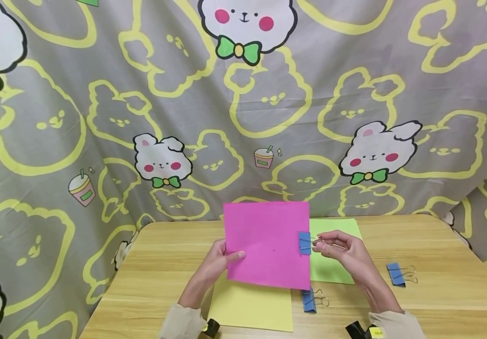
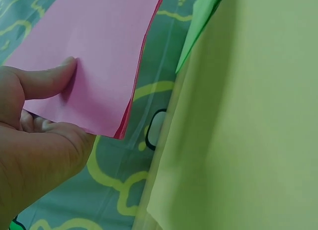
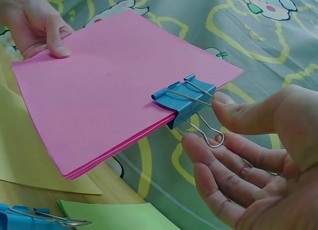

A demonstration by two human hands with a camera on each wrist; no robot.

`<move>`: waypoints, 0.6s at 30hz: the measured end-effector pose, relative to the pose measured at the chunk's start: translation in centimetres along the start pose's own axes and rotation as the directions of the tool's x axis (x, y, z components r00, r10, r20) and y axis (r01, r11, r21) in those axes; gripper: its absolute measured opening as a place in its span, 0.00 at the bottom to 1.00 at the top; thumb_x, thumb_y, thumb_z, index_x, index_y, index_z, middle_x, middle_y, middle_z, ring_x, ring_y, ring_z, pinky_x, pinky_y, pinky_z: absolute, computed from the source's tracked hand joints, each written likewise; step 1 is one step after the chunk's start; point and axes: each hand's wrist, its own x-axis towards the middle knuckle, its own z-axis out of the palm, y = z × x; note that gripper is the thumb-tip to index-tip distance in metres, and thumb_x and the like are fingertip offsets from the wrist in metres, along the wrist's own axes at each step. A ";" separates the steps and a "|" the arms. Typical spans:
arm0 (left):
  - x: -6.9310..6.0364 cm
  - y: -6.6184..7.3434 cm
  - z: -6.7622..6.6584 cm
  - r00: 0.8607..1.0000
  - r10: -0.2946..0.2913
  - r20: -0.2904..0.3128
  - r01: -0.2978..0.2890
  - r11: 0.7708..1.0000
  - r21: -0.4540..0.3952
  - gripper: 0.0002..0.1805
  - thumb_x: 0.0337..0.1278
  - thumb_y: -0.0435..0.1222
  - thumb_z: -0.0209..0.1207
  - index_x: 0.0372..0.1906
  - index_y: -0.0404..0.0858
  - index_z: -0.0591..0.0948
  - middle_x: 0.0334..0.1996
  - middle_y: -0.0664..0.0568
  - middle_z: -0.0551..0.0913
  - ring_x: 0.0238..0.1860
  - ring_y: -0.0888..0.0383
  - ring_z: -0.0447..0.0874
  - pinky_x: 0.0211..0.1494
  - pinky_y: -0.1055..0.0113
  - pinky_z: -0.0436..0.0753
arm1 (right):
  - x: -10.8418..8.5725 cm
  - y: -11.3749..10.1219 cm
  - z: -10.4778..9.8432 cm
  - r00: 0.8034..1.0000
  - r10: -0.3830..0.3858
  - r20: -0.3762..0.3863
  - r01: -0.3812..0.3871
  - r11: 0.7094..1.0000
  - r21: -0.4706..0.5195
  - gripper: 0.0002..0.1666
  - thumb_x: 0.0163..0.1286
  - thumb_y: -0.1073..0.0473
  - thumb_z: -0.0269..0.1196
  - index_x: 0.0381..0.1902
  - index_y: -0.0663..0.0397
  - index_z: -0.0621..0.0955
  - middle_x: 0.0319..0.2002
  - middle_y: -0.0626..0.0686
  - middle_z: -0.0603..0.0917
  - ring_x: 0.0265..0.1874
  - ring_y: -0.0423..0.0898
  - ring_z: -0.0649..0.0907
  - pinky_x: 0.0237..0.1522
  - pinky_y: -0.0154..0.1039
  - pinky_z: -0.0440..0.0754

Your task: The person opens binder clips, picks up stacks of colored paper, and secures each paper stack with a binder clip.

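A stack of pink paper (image 1: 264,245) is held up and tilted above the table. My left hand (image 1: 218,260) grips its left edge, with the thumb on the front face and the fingers behind. A blue binder clip (image 3: 186,98) sits over the stack's right edge, its wire handles pointing outward. My right hand (image 1: 347,252) is at those handles: in the right wrist view the thumb is on the upper handle, and the fingertips are by the lower one. Loose layers show along the pink edge there.
Yellow paper (image 1: 251,306) lies on the wooden table (image 1: 171,254) below the pink stack, and green paper (image 1: 336,263) lies behind to the right. One blue binder clip (image 1: 309,301) lies near the yellow paper, another clip (image 1: 396,275) farther right. A patterned curtain (image 1: 243,179) hangs behind.
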 end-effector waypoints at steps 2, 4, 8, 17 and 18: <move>0.0 0.0 0.1 1.000 0.003 -0.002 -0.003 1.000 -0.004 0.16 0.69 0.28 0.60 0.58 0.25 0.77 0.45 0.39 0.88 0.43 0.50 0.90 0.48 0.57 0.88 | 0.0 0.0 0.0 1.000 0.001 -0.001 -0.001 1.000 -0.001 0.27 0.73 0.63 0.66 0.61 0.78 0.73 0.47 0.62 0.87 0.44 0.46 0.89 0.51 0.45 0.86; 0.0 0.0 0.1 1.000 0.008 -0.002 -0.008 1.000 -0.006 0.17 0.69 0.28 0.60 0.58 0.25 0.77 0.45 0.39 0.88 0.43 0.50 0.90 0.48 0.56 0.88 | 0.0 0.0 0.1 1.000 0.000 0.001 0.000 1.000 0.001 0.27 0.74 0.63 0.66 0.61 0.78 0.73 0.48 0.62 0.87 0.45 0.47 0.89 0.51 0.46 0.86; 0.1 -0.1 0.1 1.000 0.018 0.004 -0.018 1.000 -0.009 0.16 0.69 0.27 0.60 0.58 0.24 0.76 0.45 0.39 0.88 0.43 0.50 0.90 0.48 0.56 0.88 | 0.0 0.1 0.1 1.000 -0.008 0.006 0.008 1.000 0.001 0.27 0.74 0.62 0.66 0.62 0.78 0.73 0.50 0.62 0.86 0.46 0.49 0.89 0.51 0.45 0.86; 0.1 -0.2 0.0 0.999 0.031 0.008 -0.031 0.999 -0.011 0.16 0.68 0.26 0.60 0.57 0.24 0.77 0.44 0.40 0.88 0.43 0.50 0.90 0.48 0.56 0.88 | 0.0 0.0 0.2 1.000 -0.015 0.025 0.015 1.000 0.002 0.26 0.74 0.62 0.65 0.62 0.75 0.74 0.53 0.63 0.84 0.48 0.47 0.88 0.51 0.41 0.86; 0.1 -0.2 0.0 0.999 0.034 0.010 -0.034 0.999 -0.011 0.16 0.68 0.27 0.60 0.56 0.24 0.76 0.44 0.39 0.88 0.43 0.50 0.90 0.48 0.56 0.88 | 0.0 0.0 0.2 1.000 -0.016 0.026 0.016 1.000 -0.001 0.25 0.74 0.62 0.66 0.61 0.74 0.74 0.53 0.63 0.84 0.48 0.46 0.88 0.51 0.42 0.86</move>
